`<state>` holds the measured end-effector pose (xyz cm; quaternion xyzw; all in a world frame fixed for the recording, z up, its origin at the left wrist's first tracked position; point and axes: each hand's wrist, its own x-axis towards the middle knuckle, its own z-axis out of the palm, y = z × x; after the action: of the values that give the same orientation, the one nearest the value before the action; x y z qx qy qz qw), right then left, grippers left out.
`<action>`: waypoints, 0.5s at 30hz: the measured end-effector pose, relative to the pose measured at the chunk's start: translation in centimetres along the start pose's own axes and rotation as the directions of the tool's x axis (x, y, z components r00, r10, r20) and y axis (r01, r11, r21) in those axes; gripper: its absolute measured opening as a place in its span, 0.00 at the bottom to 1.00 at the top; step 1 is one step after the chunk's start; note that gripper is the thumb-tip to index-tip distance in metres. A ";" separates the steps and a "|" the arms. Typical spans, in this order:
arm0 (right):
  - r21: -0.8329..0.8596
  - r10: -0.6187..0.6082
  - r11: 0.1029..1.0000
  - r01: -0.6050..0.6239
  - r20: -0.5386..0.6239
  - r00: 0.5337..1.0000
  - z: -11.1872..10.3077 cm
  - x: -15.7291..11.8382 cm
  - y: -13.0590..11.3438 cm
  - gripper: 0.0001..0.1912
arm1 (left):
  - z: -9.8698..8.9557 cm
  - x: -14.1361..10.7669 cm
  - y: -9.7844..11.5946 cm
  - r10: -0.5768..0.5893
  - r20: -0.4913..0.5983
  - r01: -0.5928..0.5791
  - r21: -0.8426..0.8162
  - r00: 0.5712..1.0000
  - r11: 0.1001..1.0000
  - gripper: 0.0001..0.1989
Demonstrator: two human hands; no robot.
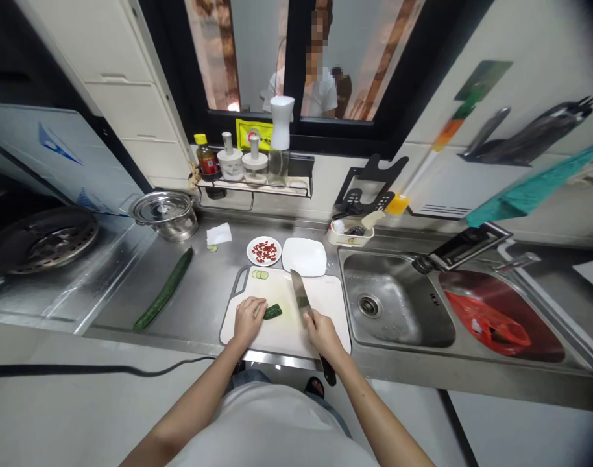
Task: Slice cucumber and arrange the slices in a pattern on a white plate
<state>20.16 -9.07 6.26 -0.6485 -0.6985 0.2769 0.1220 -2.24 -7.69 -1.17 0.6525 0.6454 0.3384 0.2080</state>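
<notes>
A white cutting board point(326, 311) with a grey edge lies on the steel counter. On it, my left hand point(249, 319) has its fingers bent together at the left end of a short dark green cucumber piece point(273, 312). My right hand point(324, 334) grips a knife point(299, 288) by its black handle, with the blade pointing away from me, right of the piece. A few pale cucumber slices point(260, 275) rest near the board's top left. Behind the board are a plate of small red pieces point(264, 251) and a bare white square plate point(304, 257).
A long whole cucumber point(164, 290) lies to the left, near a lidded steel pot point(167, 215) and white paper point(219, 234). On the right is a double sink point(398, 292) with a red bag point(491, 324). Jars and bottles stand on a wall rack point(257, 187).
</notes>
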 end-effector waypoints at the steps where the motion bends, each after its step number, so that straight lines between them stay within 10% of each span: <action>1: -0.030 0.016 0.999 -0.015 0.026 1.000 0.0 0.0 -0.4 0.17 | 0.0 -0.2 0.2 0.023 0.014 -0.023 -0.008 1.000 1.000 0.14; 15: -0.267 0.103 0.962 -0.054 0.174 0.979 0.9 -0.4 -3.7 0.13 | 1.3 -0.4 0.4 0.210 0.125 -0.209 -0.025 0.970 0.978 0.13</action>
<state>16.60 -9.69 7.64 -0.6576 -0.7107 0.2466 -0.0414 -1.01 -7.92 -1.90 0.7360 0.5563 0.3198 0.2157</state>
